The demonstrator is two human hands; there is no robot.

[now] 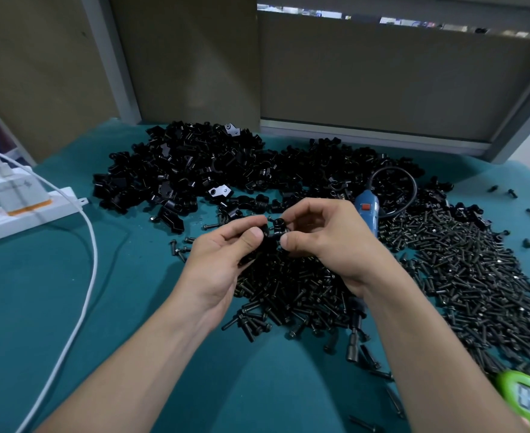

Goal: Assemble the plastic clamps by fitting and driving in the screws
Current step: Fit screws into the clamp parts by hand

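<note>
Both hands, left (226, 248) and right (317, 232), pinch one small black plastic clamp (274, 229) between curled fingertips.

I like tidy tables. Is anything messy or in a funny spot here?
Yes. A few stray screws lie scattered away from the big screw pile, at the far right, and the blue screwdriver lies among the loose parts.
</note>
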